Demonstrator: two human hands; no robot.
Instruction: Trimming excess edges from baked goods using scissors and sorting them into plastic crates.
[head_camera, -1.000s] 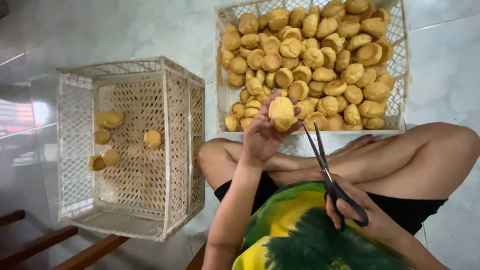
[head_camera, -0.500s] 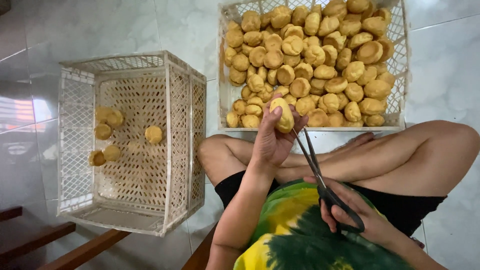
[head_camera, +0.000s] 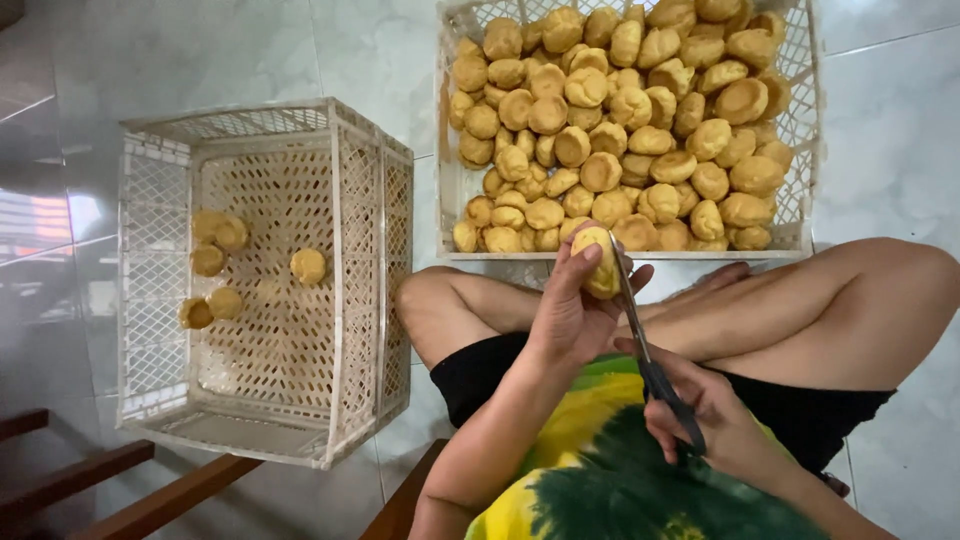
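Note:
My left hand (head_camera: 570, 310) grips a small golden pastry puff (head_camera: 598, 262) in front of my crossed legs. My right hand (head_camera: 705, 415) holds black-handled scissors (head_camera: 645, 350), and their blades rise up against the right side of the puff. Just beyond, a white lattice crate (head_camera: 446, 190) is heaped with several more puffs (head_camera: 620, 120). To the left stands a second white lattice crate (head_camera: 365, 290) with several puffs (head_camera: 215, 260) scattered on its bottom.
Both crates rest on a pale, glossy tiled floor (head_camera: 360, 50). My bare knees (head_camera: 900, 280) spread to either side below the full crate. Dark wooden bars (head_camera: 130, 490) run along the lower left corner.
My left hand has lowered the puff toward me, away from the full crate. The scissors have closed in from the right until the blades meet the puff.

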